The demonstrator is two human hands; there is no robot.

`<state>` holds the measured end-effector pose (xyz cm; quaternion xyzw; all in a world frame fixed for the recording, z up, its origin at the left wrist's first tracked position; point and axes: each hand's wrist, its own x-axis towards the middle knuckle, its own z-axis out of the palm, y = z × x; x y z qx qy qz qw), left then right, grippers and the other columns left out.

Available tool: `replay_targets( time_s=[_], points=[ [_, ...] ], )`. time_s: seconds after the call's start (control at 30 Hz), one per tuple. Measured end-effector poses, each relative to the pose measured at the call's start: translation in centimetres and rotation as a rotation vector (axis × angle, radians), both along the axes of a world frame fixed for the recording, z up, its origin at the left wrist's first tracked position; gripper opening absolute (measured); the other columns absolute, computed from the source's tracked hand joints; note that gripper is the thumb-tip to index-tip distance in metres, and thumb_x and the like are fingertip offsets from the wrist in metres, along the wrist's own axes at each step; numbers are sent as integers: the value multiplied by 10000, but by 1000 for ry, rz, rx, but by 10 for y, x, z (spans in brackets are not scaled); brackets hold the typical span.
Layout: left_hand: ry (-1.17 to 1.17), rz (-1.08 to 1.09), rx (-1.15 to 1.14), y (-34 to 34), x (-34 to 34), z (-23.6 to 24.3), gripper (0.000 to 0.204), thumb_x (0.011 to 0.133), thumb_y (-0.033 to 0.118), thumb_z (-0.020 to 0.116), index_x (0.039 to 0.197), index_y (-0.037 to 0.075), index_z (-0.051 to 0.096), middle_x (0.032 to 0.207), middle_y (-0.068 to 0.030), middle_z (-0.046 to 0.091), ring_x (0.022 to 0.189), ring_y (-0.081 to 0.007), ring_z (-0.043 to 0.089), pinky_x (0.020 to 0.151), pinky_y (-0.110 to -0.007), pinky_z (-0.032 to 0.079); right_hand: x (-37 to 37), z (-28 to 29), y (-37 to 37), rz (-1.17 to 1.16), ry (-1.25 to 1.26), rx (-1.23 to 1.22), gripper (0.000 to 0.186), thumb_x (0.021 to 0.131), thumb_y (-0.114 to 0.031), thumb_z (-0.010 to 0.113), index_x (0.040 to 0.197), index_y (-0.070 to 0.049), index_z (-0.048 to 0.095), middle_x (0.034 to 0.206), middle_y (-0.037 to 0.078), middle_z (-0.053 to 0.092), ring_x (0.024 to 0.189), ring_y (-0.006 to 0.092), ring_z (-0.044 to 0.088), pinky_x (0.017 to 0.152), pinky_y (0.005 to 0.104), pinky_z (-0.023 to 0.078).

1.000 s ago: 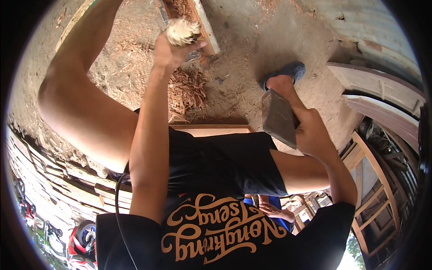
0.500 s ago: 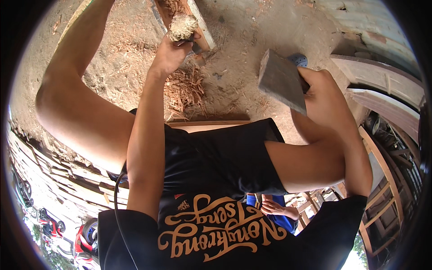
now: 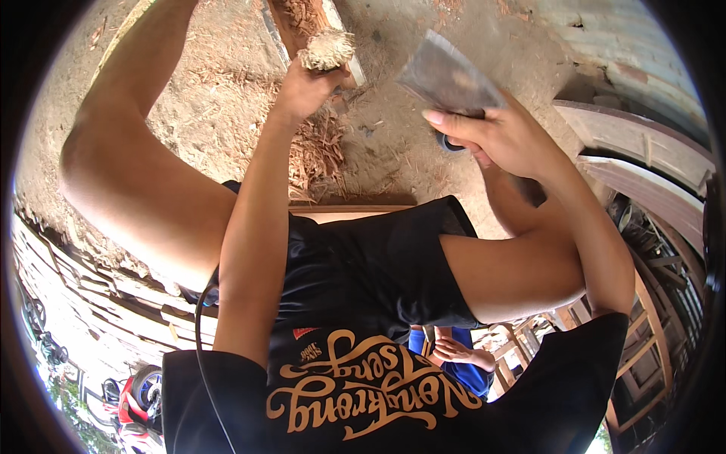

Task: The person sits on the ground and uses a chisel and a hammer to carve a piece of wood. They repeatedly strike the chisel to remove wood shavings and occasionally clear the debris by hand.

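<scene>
My left hand (image 3: 306, 94) grips a tool with a pale, frayed top (image 3: 325, 47), held upright over a wooden beam (image 3: 291, 19) that has reddish shavings along it; the tool's lower part is mostly hidden by my fingers. My right hand (image 3: 499, 136) is closed on a wide, flat grey tool (image 3: 446, 68), slightly blurred and raised to the right of the beam, apart from it. Its handle is largely covered by my hand. A heap of wood shavings (image 3: 314, 151) lies on the ground below the beam.
Old wooden panels (image 3: 628, 125) and a corrugated sheet (image 3: 620, 45) are at the right, wooden frames (image 3: 635, 356) lower right. Stacked planks (image 3: 98, 280) and parked motorbikes (image 3: 136, 401) are lower left. Another person (image 3: 469, 363) in blue is behind me, hands visible.
My right hand has lifted the grey tool up and leftward, tilting it toward the beam. My left hand with the frayed tool has shifted slightly right. My right foot is now mostly hidden.
</scene>
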<state>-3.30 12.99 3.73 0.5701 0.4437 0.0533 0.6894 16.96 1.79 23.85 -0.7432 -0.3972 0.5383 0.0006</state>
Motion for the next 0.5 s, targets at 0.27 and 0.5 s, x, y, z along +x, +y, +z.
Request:
replay_targets(
  time_s=[0.27, 0.5],
  points=[
    [146, 17, -44, 11, 8, 12, 401, 875, 239, 653, 1162, -38, 606, 1074, -204, 708, 975, -264, 671, 977, -416, 503, -21, -36, 70, -473, 614, 68, 228, 906, -130, 578, 1068, 28, 546, 760, 42, 543, 608, 104, 533, 543, 265, 444],
    [3, 27, -177, 16, 5, 14, 441, 848, 123, 652, 1264, -7, 587, 1083, -186, 699, 964, -273, 664, 931, -403, 521, -28, -5, 130, -409, 569, 272, 278, 939, -194, 527, 1092, 38, 534, 863, 122, 648, 816, 225, 668, 724, 331, 507]
  ],
)
